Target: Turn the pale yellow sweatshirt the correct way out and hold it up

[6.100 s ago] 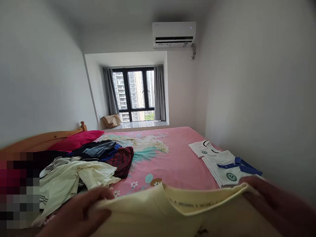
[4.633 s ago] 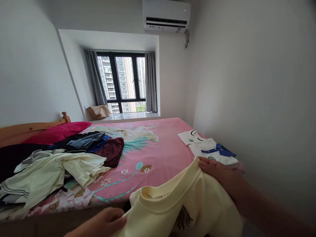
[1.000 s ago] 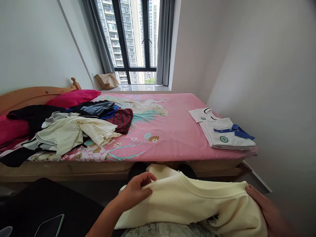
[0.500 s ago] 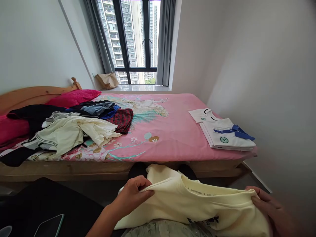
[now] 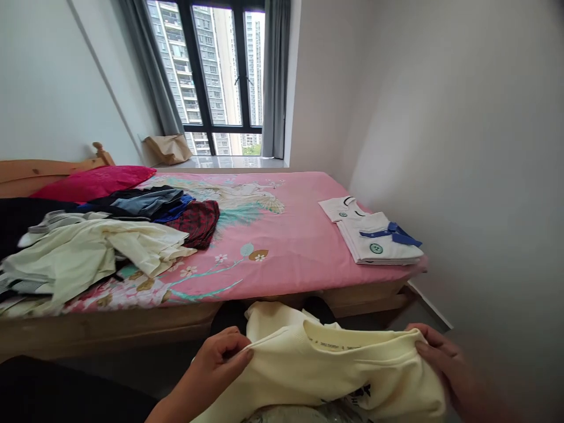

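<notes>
Small lettering inside the neck of a pale yellow top [image 5: 282, 367].
The line of print [image 5: 329, 345] there reads "SMILE EVERYDAY" and starts again to its right, where it is too small to make out; the dark front print [image 5: 361, 392] is folded and cannot be read in full. On the folded white shirts [image 5: 352, 244], the larger round green badge [image 5: 376, 248] and the smaller one [image 5: 342, 215] show no legible words.
</notes>
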